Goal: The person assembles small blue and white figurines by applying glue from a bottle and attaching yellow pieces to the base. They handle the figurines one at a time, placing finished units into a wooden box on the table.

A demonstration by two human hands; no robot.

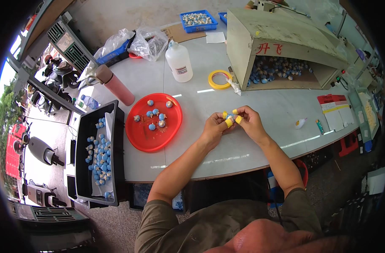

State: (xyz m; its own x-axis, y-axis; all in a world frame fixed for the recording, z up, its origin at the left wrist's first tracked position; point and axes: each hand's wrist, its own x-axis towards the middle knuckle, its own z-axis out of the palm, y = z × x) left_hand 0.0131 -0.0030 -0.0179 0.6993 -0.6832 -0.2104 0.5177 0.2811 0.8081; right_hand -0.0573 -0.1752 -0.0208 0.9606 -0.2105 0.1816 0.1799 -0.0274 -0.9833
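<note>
Over the middle of the table my left hand (pixel 213 130) and my right hand (pixel 252 125) meet, fingers closed in a pinch on a small blue-and-white round piece (pixel 230 117). Yellow wraps cover the thumb and a finger of each hand. Much of the piece is hidden by the fingertips. To the left of my hands lies a round red tray (pixel 171 135) holding several similar blue pieces (pixel 152 127). Beyond it, a black bin (pixel 118 168) at the table's left edge contains many more, on a white liner.
A pink flask (pixel 116 86), a white plastic bottle (pixel 179 63) and a yellow tape roll (pixel 220 86) stand or lie beyond my hands. A beige metal box (pixel 281 33) at the back right contains many blue pieces. A small white bottle (pixel 300 123) lies at right; a blue basket (pixel 197 28) sits far back.
</note>
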